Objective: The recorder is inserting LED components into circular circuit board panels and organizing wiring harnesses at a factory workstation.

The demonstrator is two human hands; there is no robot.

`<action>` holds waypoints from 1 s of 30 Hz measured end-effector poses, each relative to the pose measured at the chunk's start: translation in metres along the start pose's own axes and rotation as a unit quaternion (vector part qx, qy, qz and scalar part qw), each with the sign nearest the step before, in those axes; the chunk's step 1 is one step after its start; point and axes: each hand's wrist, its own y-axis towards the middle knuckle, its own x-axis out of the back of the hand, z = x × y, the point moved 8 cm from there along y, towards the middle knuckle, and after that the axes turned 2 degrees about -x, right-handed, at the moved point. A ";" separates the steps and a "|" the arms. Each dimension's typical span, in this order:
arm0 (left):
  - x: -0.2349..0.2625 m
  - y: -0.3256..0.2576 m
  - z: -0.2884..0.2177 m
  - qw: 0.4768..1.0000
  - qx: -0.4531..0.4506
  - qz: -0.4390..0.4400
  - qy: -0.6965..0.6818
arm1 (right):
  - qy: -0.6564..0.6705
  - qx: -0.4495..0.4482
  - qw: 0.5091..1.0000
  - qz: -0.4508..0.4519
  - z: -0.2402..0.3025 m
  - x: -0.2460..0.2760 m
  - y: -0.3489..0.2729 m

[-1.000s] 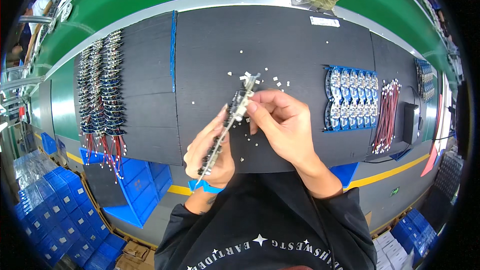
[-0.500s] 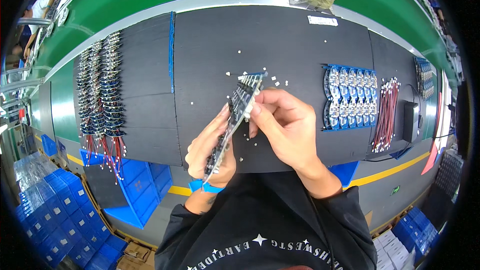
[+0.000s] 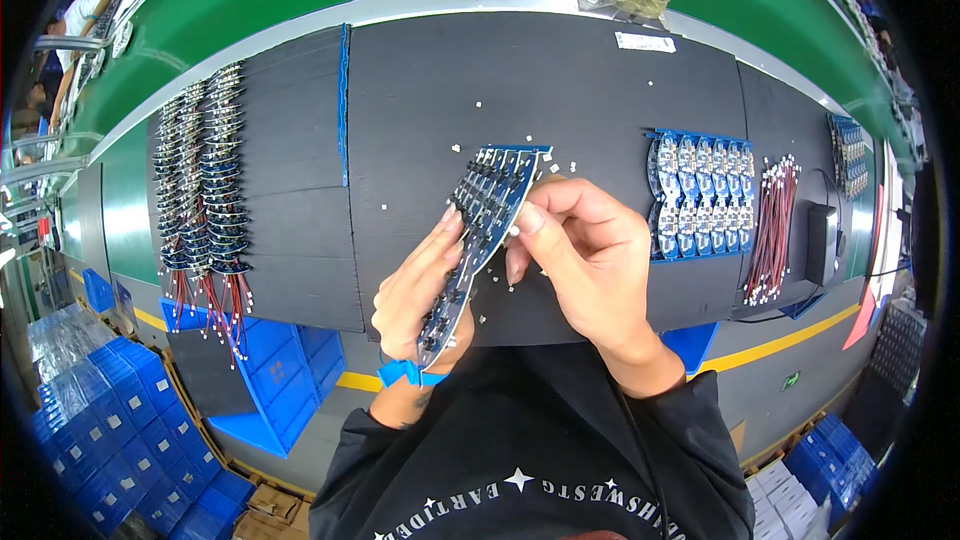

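A panel of joined blue circuit boards [image 3: 490, 202], dotted with small black parts, is held tilted above the black work surface. My left hand [image 3: 420, 290] is closed round its left side, with fingertips at the edge and the palm partly behind the panel. At the panel's right edge, my right hand [image 3: 590, 255] pinches with thumb and forefinger; the other fingers curl beneath. A tiny white piece [image 3: 515, 231] shows by the right thumb tip, and whether it is loose or fixed to the panel I cannot tell. Several small white pieces [image 3: 456, 148] lie scattered on the surface around the panel.
More blue board panels [image 3: 700, 195] lie to the right, beside a bundle of red wires [image 3: 773, 230] and a black box [image 3: 822, 245]. Rows of boards with wires [image 3: 205, 170] stand at the left. A blue crate [image 3: 285, 380] sits below the left table edge.
The panel has turned so that more of its blue, part-covered face shows, and its top end has shifted right. My right hand has moved slightly right and down along with the edge.
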 end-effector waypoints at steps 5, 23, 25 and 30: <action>-0.001 0.001 0.000 1.000 0.005 0.000 0.005 | 0.006 -0.048 0.999 -0.008 -0.001 -0.002 0.003; 0.032 -0.040 0.030 0.877 0.277 -0.294 -0.260 | -0.077 -0.025 0.993 -0.090 -0.049 0.032 0.013; 0.033 -0.042 0.030 0.885 0.270 -0.285 -0.249 | -0.073 -0.042 0.993 -0.080 -0.051 0.033 0.013; 0.034 -0.040 0.022 0.919 0.230 -0.258 -0.192 | -0.125 -0.083 0.987 -0.053 -0.053 0.035 0.010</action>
